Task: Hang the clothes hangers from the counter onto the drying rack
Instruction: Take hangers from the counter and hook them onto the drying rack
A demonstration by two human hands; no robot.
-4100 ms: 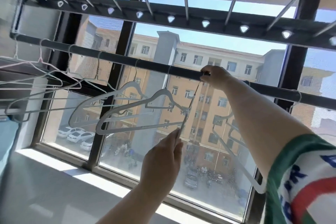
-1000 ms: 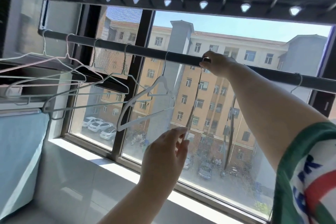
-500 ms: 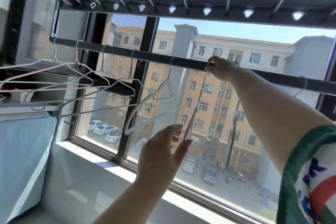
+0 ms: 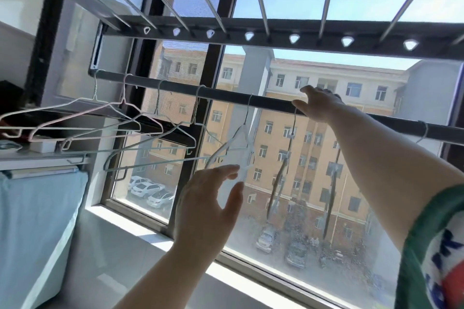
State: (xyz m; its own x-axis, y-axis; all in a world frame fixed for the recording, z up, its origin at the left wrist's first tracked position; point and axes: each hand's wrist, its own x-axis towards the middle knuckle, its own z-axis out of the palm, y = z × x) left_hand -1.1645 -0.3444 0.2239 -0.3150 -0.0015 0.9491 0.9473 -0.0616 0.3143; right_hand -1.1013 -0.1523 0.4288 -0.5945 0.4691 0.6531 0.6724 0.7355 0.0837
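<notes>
Letting go is the change here: our left hand (image 4: 206, 208) has dropped its pinch on the edge-on hanger (image 4: 283, 170) and now sits below the white hanger (image 4: 238, 148), fingers wide, holding nothing. Our right hand (image 4: 316, 103), fingers also loosened and spread, rests at the rod (image 4: 226, 94) w/ that hanger's hook just beside the thumb. So this one's hung, approx. done w/ it. Count, L to R: 7 hooks on the rod, 2 hands, both empty. One more hanger body shows behind the right arm; can't tell whose hook it is.
</notes>
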